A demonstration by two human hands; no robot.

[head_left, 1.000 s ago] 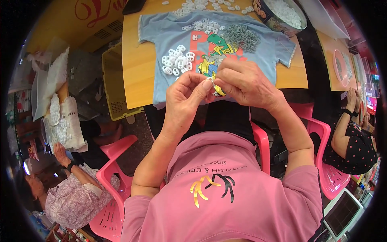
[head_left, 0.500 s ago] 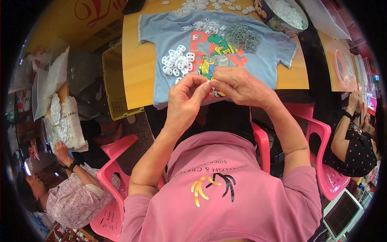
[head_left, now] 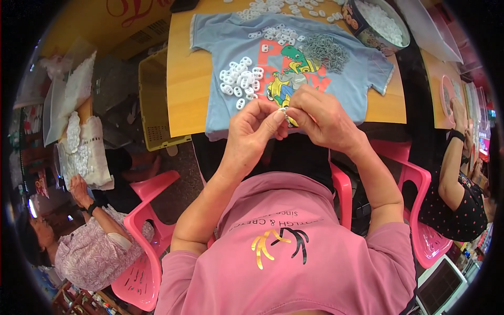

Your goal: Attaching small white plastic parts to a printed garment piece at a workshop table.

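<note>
My left hand [head_left: 254, 128] pinches a small white plastic piece [head_left: 283, 109] between thumb and fingertips, with something greyish at it too small to make out. My right hand [head_left: 328, 121] is closed against the same piece from the other side, and its fingers partly cover it. Both hands are over the near edge of a light-blue T-shirt [head_left: 362, 86] spread on the table. Beyond my left hand lies a pile of white two-holed oval plastic pieces [head_left: 242, 79]. Farther back, a heap of small grey metal screws [head_left: 326, 52] sits beside more white pieces [head_left: 283, 34].
A round tin [head_left: 381, 26] full of white pieces stands at the back right of the wooden table [head_left: 184, 94]. A yellow crate [head_left: 155, 113] is left of it. Co-workers sit on pink chairs [head_left: 144, 247] at both sides, one with a hand [head_left: 79, 190] at white pieces.
My hands have turned slightly, so the small piece between my fingertips shows more. The whole view has shifted a little. At the right, a co-worker's hand has reached up to a pink tray.
</note>
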